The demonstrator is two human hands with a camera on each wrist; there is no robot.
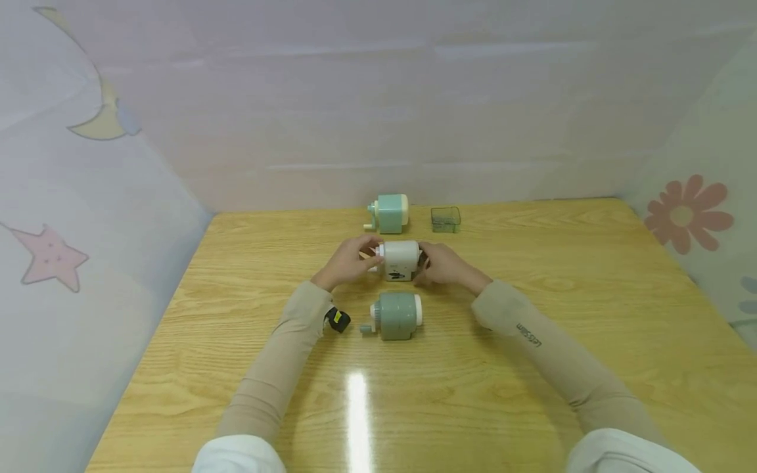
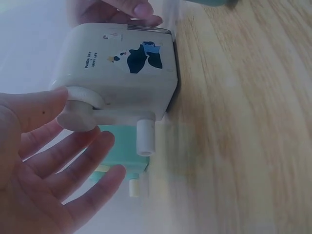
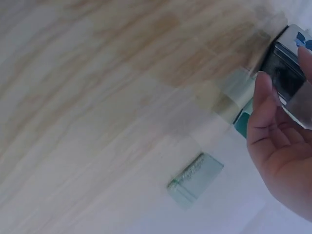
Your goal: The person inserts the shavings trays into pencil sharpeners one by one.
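Observation:
A white crank pencil sharpener (image 1: 400, 256) with a panda print stands between both hands; its crank (image 2: 122, 117) hangs on the left-hand side. My left hand (image 1: 349, 263) holds it at the round crank hub. The thumb presses the hub in the left wrist view, while the other fingers (image 2: 80, 165) spread out beside it. At the opposite end, my right hand (image 1: 443, 265) has thumb and fingers around the sharpener's dark, see-through shavings drawer (image 3: 280, 73). Part of that drawer is hidden by the hand.
Behind stands a teal pencil sharpener (image 1: 389, 213), with a clear greenish shavings drawer (image 1: 445, 221) to its right. A grey-green pencil sharpener (image 1: 398, 316) is nearer the front. The wooden table (image 1: 532, 394) meets a pale fabric wall (image 1: 378, 118) at the back.

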